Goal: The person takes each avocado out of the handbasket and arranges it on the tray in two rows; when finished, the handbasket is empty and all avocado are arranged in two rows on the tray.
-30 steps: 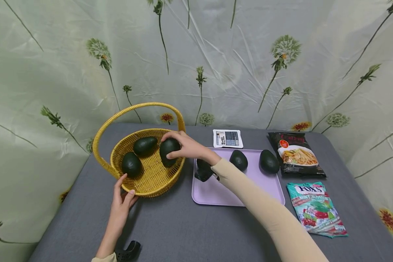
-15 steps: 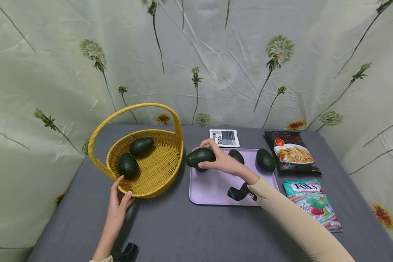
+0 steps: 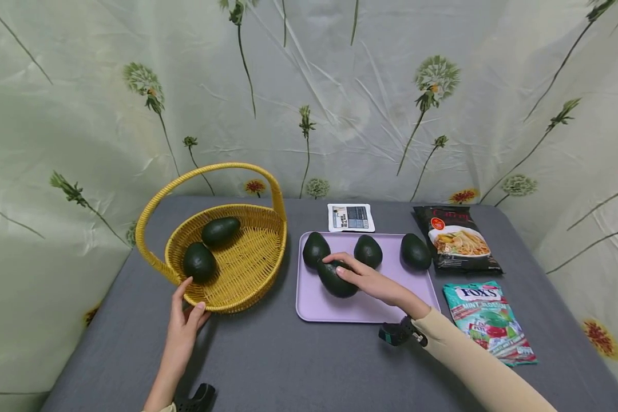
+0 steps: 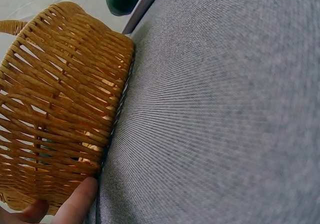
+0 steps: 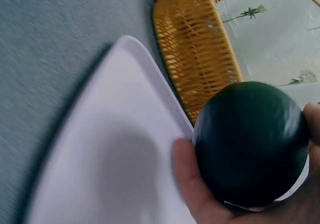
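My right hand (image 3: 376, 284) grips a dark green avocado (image 3: 335, 281) over the front left part of the lilac tray (image 3: 314, 306). In the right wrist view thumb and fingers lie on either side of that avocado (image 5: 250, 144), and a shadow falls on the tray below. Along the tray's back sit three more avocados (image 3: 415, 252). At the left my left hand (image 3: 180, 335) holds the near rim of a yellow wicker basket (image 3: 252, 274), its fingertips against the woven side in the left wrist view. Two avocados (image 3: 221, 231) lie in the basket's left half.
Behind the tray lies a small white packet (image 3: 350, 218). To its right are a black noodle bag (image 3: 460, 240) and a teal Fox's candy bag (image 3: 489, 321). The basket's tall handle (image 3: 211, 167) arches up, and a flowered curtain (image 3: 340, 114) hangs behind the grey table (image 3: 268, 366).
My right hand has carried the avocado from inside the basket rightward and down over the tray. The left hand stays at the basket rim. The view has shifted slightly.
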`<state>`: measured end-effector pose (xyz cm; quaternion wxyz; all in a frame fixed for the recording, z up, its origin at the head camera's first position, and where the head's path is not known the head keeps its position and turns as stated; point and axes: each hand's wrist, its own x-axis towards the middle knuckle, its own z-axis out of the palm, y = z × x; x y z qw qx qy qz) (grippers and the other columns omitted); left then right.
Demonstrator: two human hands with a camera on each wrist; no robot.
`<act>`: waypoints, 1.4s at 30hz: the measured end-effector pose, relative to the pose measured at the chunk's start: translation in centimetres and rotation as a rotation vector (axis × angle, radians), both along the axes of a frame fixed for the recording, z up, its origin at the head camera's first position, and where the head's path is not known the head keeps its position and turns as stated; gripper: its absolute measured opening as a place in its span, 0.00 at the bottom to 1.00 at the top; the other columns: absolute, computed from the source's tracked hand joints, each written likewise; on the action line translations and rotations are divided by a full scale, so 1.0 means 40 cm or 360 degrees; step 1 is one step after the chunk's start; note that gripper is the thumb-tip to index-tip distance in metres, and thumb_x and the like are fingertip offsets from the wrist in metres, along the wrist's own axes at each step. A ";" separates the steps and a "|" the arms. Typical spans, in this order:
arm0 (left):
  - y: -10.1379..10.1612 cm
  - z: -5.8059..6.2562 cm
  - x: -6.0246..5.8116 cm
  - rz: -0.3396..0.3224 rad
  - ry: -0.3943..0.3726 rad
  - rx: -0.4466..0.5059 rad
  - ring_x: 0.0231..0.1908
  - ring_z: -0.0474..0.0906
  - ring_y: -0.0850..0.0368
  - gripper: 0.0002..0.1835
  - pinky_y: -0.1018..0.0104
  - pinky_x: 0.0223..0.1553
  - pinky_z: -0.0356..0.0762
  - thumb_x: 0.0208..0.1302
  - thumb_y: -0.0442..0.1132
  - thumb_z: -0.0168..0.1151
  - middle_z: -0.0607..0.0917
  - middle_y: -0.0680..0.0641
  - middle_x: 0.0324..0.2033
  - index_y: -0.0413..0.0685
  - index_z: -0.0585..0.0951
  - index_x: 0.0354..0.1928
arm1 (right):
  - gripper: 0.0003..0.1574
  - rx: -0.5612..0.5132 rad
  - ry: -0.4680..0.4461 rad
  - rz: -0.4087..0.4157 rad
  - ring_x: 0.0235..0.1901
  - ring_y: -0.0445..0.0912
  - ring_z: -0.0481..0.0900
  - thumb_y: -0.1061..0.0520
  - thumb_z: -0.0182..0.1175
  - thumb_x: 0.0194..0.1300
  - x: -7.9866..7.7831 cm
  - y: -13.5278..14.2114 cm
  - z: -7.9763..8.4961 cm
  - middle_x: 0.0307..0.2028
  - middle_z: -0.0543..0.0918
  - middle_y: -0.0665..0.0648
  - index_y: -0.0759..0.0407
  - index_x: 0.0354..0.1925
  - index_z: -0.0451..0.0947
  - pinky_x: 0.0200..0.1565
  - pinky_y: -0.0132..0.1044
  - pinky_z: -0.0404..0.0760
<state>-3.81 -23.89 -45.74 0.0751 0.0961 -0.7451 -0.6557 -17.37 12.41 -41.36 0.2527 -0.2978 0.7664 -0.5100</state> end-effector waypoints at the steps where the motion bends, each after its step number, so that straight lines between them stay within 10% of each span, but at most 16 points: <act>1: 0.000 0.000 0.000 0.0002 0.0001 0.0001 0.59 0.59 0.41 0.32 0.81 0.44 0.72 0.77 0.39 0.43 0.41 0.39 0.71 0.52 0.43 0.75 | 0.25 -0.0003 -0.0023 0.0003 0.66 0.51 0.56 0.50 0.48 0.75 0.006 0.001 -0.006 0.65 0.64 0.55 0.49 0.66 0.63 0.62 0.53 0.58; 10: -0.001 -0.001 0.006 0.0012 0.0002 -0.0020 0.54 0.65 0.55 0.32 0.80 0.44 0.73 0.77 0.38 0.43 0.43 0.38 0.70 0.51 0.44 0.75 | 0.30 -0.0023 -0.0077 0.0070 0.68 0.52 0.52 0.53 0.54 0.71 0.038 -0.016 -0.057 0.68 0.61 0.55 0.50 0.69 0.62 0.64 0.52 0.56; 24: 0.004 -0.003 0.004 0.0013 0.0000 0.0002 0.61 0.57 0.38 0.32 0.82 0.43 0.72 0.77 0.39 0.43 0.41 0.39 0.71 0.53 0.43 0.75 | 0.21 0.0112 0.0310 -0.0231 0.31 0.43 0.73 0.49 0.60 0.66 0.077 -0.094 -0.071 0.42 0.79 0.56 0.51 0.56 0.72 0.35 0.38 0.71; 42: 0.002 -0.004 0.000 0.0016 0.0001 -0.0012 0.60 0.58 0.41 0.32 0.82 0.44 0.72 0.77 0.40 0.43 0.41 0.40 0.71 0.53 0.44 0.75 | 0.25 0.0086 0.0305 -0.0173 0.27 0.42 0.71 0.52 0.60 0.67 0.071 -0.084 -0.072 0.39 0.75 0.58 0.56 0.59 0.70 0.29 0.34 0.67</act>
